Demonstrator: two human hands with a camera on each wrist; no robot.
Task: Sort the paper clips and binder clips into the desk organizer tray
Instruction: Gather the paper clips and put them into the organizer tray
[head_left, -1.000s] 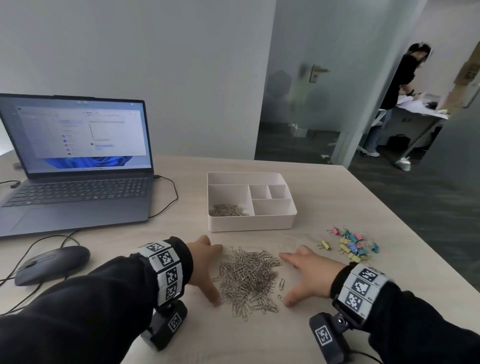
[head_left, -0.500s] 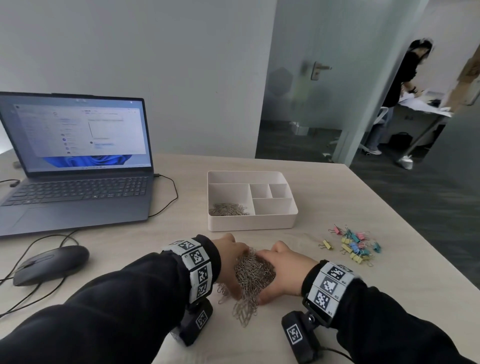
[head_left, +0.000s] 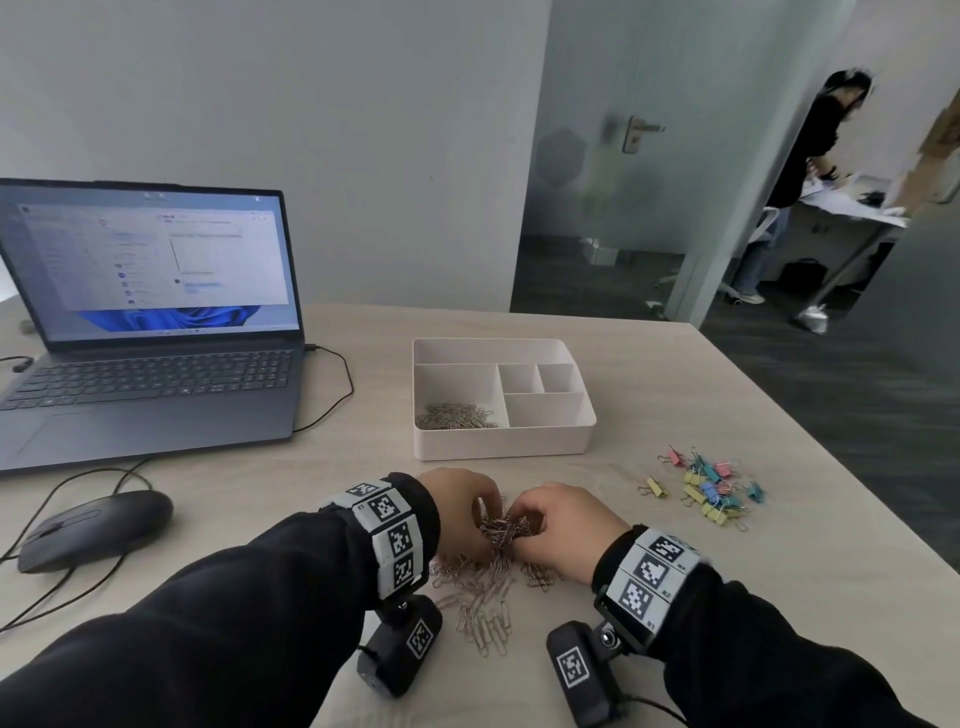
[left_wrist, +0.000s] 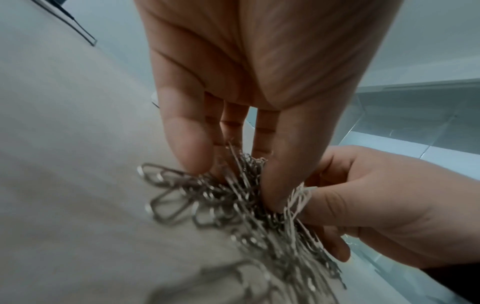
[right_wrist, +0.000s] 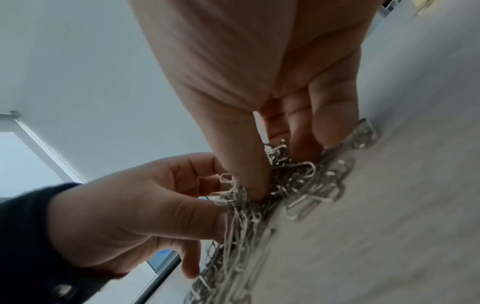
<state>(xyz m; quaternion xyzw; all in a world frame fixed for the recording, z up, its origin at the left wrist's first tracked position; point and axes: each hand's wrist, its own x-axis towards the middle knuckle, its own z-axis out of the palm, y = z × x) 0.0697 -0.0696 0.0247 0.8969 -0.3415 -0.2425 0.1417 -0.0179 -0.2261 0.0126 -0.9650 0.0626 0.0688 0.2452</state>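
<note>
Loose clips: a scatter of silver paper clips (head_left: 485, 616) lies flat on the pale tabletop (head_left: 779, 597), nearest the person, between the two black wrist cameras.
Left hand: the left hand (head_left: 460, 506) curls its fingers (left_wrist: 187, 144) and thumb into a bunch of paper clips (head_left: 506, 530), gripping it from the left.
Right hand: the right hand (head_left: 563, 522) pinches the same bunch from the other side, thumb and fingers (right_wrist: 335, 115) closed on the wire; the two hands touch across it.
Bunch: a tangled silver clump, bright bent wire, raised just above the scatter, some clips trailing down to the tabletop.
Binder clips: a small heap of binder clips (head_left: 709, 488) in pink, blue, yellow and teal sits on the tabletop to the right, apart from the hands.
Organizer tray: the white desk organizer tray (head_left: 501, 441) stands just beyond the hands; its large left compartment holds a low pile of silver clips (head_left: 457, 415).
Far left: a dark mouse (head_left: 93, 527) and an open laptop (head_left: 150, 322), screen lit.
</note>
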